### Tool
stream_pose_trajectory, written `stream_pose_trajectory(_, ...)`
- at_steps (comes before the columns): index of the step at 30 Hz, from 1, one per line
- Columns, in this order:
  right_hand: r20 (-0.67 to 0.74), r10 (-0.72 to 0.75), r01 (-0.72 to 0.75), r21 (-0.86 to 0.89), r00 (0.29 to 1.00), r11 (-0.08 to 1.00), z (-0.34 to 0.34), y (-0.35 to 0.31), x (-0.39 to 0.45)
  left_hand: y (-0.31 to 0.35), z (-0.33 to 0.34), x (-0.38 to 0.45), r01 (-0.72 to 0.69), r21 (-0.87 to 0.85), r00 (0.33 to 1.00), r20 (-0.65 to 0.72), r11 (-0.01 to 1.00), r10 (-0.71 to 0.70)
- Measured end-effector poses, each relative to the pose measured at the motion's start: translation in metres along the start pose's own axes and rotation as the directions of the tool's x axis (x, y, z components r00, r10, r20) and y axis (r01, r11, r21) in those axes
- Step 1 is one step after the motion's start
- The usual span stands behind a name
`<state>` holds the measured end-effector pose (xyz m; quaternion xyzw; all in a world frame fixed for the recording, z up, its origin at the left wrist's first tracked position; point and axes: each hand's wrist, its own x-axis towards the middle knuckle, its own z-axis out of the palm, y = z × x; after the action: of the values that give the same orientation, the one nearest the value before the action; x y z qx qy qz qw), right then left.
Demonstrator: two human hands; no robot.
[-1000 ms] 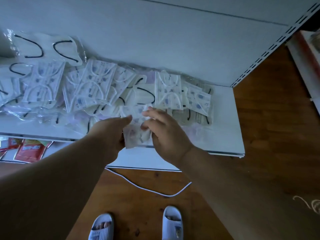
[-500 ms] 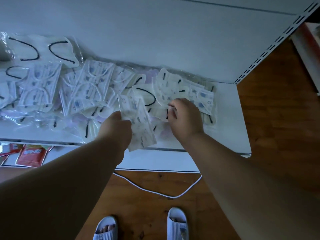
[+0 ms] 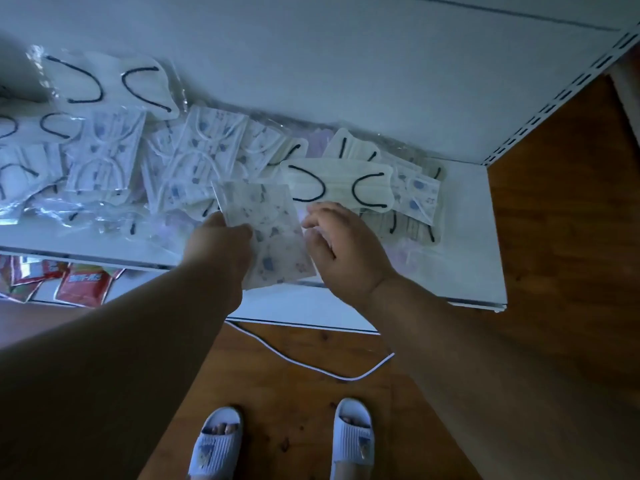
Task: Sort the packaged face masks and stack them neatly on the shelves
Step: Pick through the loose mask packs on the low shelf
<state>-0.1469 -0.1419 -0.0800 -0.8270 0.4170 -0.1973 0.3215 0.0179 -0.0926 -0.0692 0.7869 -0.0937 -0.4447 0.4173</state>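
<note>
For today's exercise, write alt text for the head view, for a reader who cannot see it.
Seen from above, a person's left hand holds a printed packaged mask over a white shelf strewn with packaged masks, the right hand open beside it. Below are a wooden floor, a white cable and slippers.

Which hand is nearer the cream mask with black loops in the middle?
Right. The right hand is just below the cream mask, fingertips at its lower edge; the left hand grips a printed mask further left.
</note>
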Motion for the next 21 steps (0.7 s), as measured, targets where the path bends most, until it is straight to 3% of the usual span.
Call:
stream_pose_trajectory(4,0.071,0.019,-0.014,-0.060,0.997,0.998,0.023,-0.039,0.028,-0.004,-0.047,0.007,-0.033,0.055,0.995,-0.093,0.998,0.038)
stream_pose_trajectory(9,0.057,0.036,-0.033,-0.046,0.998,0.998,0.073,-0.089,0.077,-0.010,-0.111,0.025,-0.034,0.178,0.990,-0.130,0.983,0.058)
stream_pose_trajectory(12,0.250,0.114,-0.044,-0.269,0.962,0.962,0.101,-0.096,0.108,-0.012,-0.144,0.042,-0.071,0.292,0.986,-0.124,0.954,0.111)
stream_pose_trajectory(14,0.316,0.212,-0.039,-0.475,0.925,0.879,0.113,-0.092,0.119,-0.010,-0.160,0.052,-0.065,0.231,0.992,-0.086,0.971,0.087)
stream_pose_trajectory(18,0.153,0.193,-0.041,-0.671,0.969,0.741,0.127,-0.087,0.122,-0.006,-0.178,0.069,-0.030,0.116,1.000,0.013,0.993,0.029)
stream_pose_trajectory(21,0.023,0.129,-0.090,-0.603,0.991,0.793,0.127,-0.092,0.120,0.000,-0.185,0.079,-0.054,0.140,0.998,0.052,0.989,0.047)
